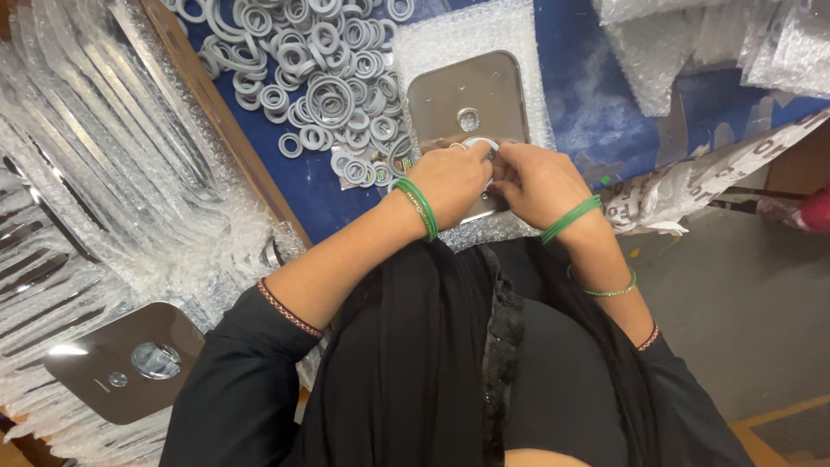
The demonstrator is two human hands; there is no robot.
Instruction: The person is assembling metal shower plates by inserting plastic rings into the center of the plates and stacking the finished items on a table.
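A shiny metal plate (471,95) with rounded corners lies on a sheet of bubble wrap (432,35) on the blue table. My left hand (451,175) and my right hand (536,180) meet over the plate's near end. Together they pinch a grey rubber ring (481,141) against the plate, and their fingers hide most of it. Green bangles circle both wrists. A small round hole (469,118) sits in the plate just beyond the ring.
A heap of grey rubber rings (320,78) covers the table to the left of the plate. Bubble-wrapped plates (95,173) are stacked at far left, with another bare metal plate (121,359) at lower left. Loose bubble wrap (709,39) and printed paper (692,186) lie on the right.
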